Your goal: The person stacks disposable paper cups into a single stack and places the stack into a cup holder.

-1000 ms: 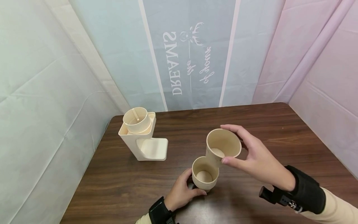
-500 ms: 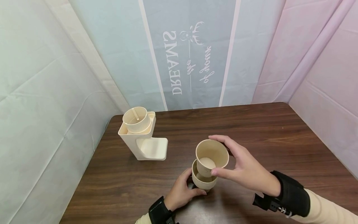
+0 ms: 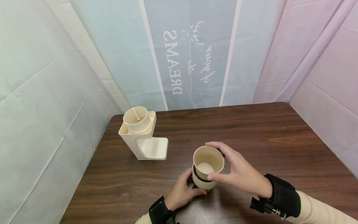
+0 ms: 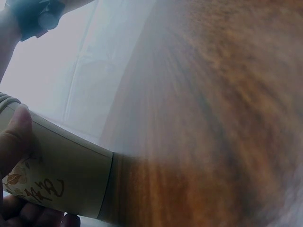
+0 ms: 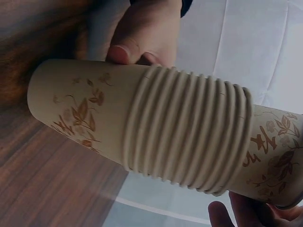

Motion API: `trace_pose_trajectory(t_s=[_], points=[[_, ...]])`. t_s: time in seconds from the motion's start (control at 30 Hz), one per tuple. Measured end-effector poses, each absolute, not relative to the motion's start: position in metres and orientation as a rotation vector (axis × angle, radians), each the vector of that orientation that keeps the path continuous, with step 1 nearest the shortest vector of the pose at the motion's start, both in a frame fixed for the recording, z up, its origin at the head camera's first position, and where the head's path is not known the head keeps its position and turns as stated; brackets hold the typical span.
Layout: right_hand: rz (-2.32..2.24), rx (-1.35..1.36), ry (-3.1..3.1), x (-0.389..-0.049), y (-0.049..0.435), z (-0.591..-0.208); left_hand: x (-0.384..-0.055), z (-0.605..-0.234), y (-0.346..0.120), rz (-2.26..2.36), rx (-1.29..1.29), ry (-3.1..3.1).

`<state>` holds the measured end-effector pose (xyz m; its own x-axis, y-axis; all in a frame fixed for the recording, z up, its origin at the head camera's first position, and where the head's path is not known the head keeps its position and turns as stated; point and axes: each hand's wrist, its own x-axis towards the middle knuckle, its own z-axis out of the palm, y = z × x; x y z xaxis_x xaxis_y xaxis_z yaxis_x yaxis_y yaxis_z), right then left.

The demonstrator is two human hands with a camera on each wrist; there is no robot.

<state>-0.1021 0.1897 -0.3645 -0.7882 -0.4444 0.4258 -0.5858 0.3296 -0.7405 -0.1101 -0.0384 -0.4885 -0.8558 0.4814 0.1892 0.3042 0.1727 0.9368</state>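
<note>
Near the table's front, my left hand grips a stack of beige paper cups with brown flower print. Several stacked rims show in the right wrist view. In the left wrist view, my thumb and fingers wrap around the cup stack. Above it, my right hand holds another paper cup between thumb and fingers. The lower part of that upper cup sits inside the stack's mouth, its own rim still above. Its bare inside and round bottom are visible from above.
To the left at the back stands a cream plastic stand with a flat foot. A round cream cup-shaped part with a bar across it rests on top. Dark wood table lies all around, with fabric walls behind and beside it.
My right hand has moved down and to the left, bringing its cup from beside the stack's mouth into it. My left hand and the stand have stayed put.
</note>
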Motion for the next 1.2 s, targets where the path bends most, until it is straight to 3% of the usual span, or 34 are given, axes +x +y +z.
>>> trace_pose_trajectory(t_s=[1.2], points=[[1.383,1.002,-2.472,-0.105,0.189,-0.397,-0.109,-0.488,-0.038,1.760,0.755,2.316]])
